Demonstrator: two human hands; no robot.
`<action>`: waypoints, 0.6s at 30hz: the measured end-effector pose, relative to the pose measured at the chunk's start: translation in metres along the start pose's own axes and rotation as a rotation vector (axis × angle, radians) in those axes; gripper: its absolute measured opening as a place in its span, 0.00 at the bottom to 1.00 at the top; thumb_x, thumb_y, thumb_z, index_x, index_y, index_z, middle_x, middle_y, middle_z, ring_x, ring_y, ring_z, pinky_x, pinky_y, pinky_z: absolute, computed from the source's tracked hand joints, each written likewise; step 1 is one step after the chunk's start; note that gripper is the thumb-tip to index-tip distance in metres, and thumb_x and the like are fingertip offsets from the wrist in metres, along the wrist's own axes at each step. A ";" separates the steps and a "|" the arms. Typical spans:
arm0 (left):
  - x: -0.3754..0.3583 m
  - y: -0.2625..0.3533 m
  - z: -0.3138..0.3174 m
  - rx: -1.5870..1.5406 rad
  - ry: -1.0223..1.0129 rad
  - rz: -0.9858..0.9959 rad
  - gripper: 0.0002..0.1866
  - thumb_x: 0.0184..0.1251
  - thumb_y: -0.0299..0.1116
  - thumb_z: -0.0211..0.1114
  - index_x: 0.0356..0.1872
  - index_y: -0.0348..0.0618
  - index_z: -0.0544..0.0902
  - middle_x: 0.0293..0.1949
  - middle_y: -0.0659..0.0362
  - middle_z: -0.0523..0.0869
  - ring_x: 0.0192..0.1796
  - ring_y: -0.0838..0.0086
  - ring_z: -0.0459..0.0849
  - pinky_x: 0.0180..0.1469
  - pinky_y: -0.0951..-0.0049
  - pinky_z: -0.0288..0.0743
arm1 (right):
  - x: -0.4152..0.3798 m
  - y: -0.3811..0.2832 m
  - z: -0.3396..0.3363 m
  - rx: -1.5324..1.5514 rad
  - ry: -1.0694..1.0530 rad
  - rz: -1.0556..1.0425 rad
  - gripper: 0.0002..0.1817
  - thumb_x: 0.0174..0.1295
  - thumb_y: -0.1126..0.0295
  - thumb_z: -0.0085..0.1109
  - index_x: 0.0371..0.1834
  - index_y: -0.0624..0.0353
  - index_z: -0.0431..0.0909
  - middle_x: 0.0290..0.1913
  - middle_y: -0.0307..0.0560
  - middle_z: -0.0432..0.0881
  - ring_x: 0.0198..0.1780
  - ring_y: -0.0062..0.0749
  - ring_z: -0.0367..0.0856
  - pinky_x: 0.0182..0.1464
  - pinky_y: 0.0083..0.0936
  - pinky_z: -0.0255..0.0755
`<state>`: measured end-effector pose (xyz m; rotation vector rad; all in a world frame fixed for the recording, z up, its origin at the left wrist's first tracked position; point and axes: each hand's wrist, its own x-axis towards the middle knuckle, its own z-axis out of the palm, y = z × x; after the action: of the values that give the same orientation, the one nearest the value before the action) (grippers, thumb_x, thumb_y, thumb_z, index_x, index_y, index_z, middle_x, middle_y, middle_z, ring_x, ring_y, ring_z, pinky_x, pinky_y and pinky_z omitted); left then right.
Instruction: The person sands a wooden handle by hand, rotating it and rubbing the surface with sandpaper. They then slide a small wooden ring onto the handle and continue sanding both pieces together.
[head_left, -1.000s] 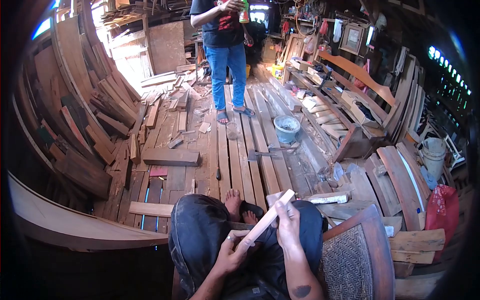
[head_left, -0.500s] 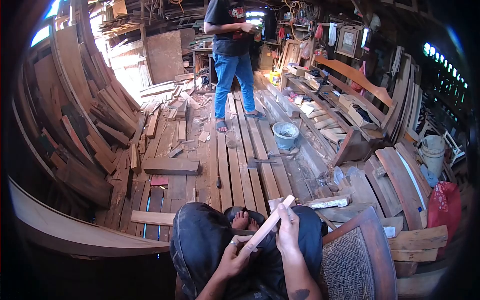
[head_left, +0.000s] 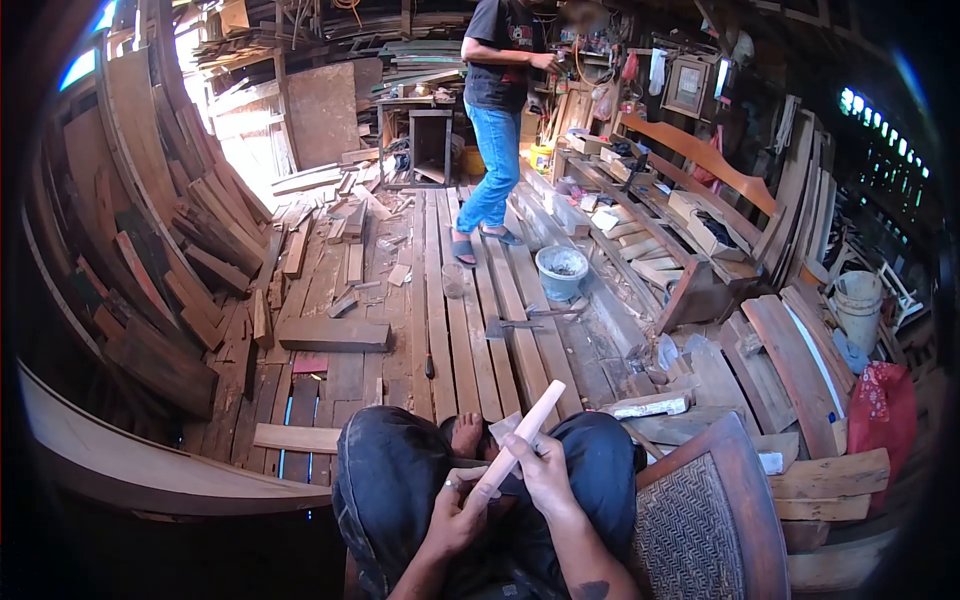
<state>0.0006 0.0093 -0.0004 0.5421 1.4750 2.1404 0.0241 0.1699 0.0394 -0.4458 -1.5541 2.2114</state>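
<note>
A pale, narrow strip of wood (head_left: 540, 410) slants upward to the right between my knees. My left hand (head_left: 458, 515) is closed around its lower end, with a ring on one finger. My right hand (head_left: 543, 472) is wrapped about the middle of the strip, pressing a small greyish folded sheet (head_left: 506, 429), which looks like sandpaper, against it. The fingers cover part of that sheet. Below the strip are my bare feet (head_left: 467, 435), between dark trouser legs.
Another person (head_left: 492, 120) in jeans stands ahead on the plank floor. A bucket (head_left: 562, 272), a hatchet (head_left: 497, 326), a screwdriver-like tool (head_left: 430, 367) and a thick wood block (head_left: 335, 334) lie before me. At my right is a woven-panel chair part (head_left: 690, 520); boards (head_left: 150, 170) lean on the left.
My right hand and the sheet have slid down the strip, toward my left hand, baring more of its upper end. The other person has stepped to the right and turned.
</note>
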 end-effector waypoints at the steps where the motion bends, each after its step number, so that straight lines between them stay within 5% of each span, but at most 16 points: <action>1: 0.000 0.002 -0.001 0.002 -0.007 -0.015 0.14 0.83 0.35 0.61 0.59 0.39 0.76 0.39 0.57 0.86 0.21 0.85 0.73 0.22 0.81 0.65 | 0.003 0.001 -0.005 -0.007 0.011 0.006 0.15 0.74 0.65 0.66 0.56 0.64 0.87 0.39 0.34 0.84 0.35 0.13 0.78 0.35 0.17 0.71; 3: -0.001 0.004 -0.002 -0.025 -0.026 -0.074 0.14 0.83 0.36 0.61 0.59 0.39 0.76 0.39 0.56 0.86 0.21 0.84 0.73 0.22 0.81 0.66 | 0.014 0.000 -0.012 0.051 0.082 -0.032 0.15 0.77 0.61 0.62 0.54 0.62 0.87 0.32 0.30 0.80 0.26 0.12 0.71 0.27 0.16 0.62; 9: -0.006 0.006 -0.005 -0.003 -0.009 -0.094 0.12 0.84 0.36 0.57 0.56 0.38 0.75 0.37 0.53 0.87 0.20 0.80 0.76 0.23 0.79 0.70 | 0.013 -0.009 -0.011 0.062 0.097 -0.057 0.14 0.76 0.61 0.62 0.39 0.61 0.85 0.27 0.32 0.79 0.26 0.15 0.73 0.29 0.18 0.63; 12: -0.006 0.009 -0.005 -0.029 -0.011 -0.116 0.12 0.86 0.36 0.53 0.55 0.37 0.75 0.36 0.52 0.87 0.20 0.78 0.76 0.23 0.78 0.71 | 0.003 -0.004 -0.015 -0.104 -0.085 -0.041 0.12 0.75 0.66 0.65 0.48 0.64 0.87 0.35 0.33 0.83 0.32 0.11 0.76 0.33 0.15 0.68; 14: -0.005 0.008 -0.006 -0.039 -0.001 -0.125 0.13 0.86 0.37 0.52 0.56 0.37 0.75 0.35 0.51 0.87 0.20 0.77 0.76 0.23 0.78 0.71 | -0.001 0.003 -0.009 -0.136 -0.136 -0.029 0.13 0.73 0.68 0.67 0.53 0.66 0.87 0.42 0.35 0.85 0.42 0.16 0.80 0.45 0.19 0.75; 18: -0.002 0.014 -0.001 -0.056 -0.030 -0.161 0.14 0.88 0.37 0.48 0.56 0.37 0.75 0.35 0.50 0.87 0.20 0.77 0.76 0.24 0.79 0.71 | 0.001 0.007 -0.010 -0.041 -0.088 -0.005 0.14 0.72 0.68 0.68 0.54 0.66 0.87 0.44 0.36 0.86 0.45 0.17 0.81 0.50 0.21 0.77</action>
<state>-0.0005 0.0028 0.0126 0.4184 1.3890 2.0329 0.0271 0.1764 0.0290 -0.3603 -1.6459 2.2269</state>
